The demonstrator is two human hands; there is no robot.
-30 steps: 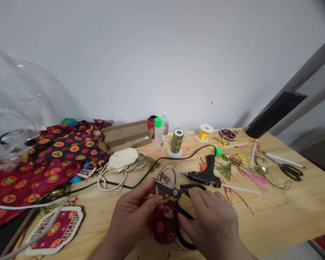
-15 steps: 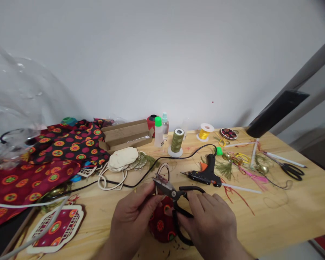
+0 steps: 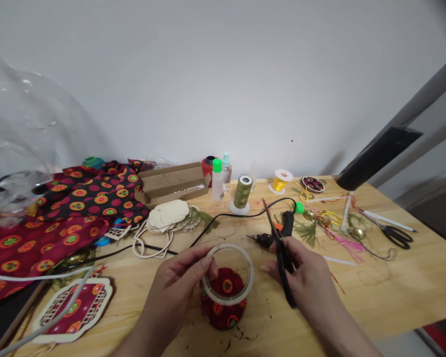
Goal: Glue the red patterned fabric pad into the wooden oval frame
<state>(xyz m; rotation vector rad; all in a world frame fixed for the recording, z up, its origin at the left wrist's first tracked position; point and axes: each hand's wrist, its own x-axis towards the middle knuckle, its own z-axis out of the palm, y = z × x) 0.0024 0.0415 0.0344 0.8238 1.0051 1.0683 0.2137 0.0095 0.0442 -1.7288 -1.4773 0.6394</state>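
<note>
The left hand (image 3: pixel 181 282) is pinching a thin whitish ring (image 3: pixel 251 273), apparently for inspection, while the right hand (image 3: pixel 306 275) is holding black-handled metal scissors (image 3: pixel 282 263) apart, any cut requiring closer approach.

Just left of the olive-green thread spool (image 3: pixel 242 193) stands a green-capped bottle (image 3: pixel 218 184); farther left, an open cardboard box (image 3: pixel 173 182). A reel of yellow cord (image 3: pixel 279 185) stands to the spool's right, and black-handled scissors (image 3: pixel 387 229) lie well to its right, nearer the front.
</note>
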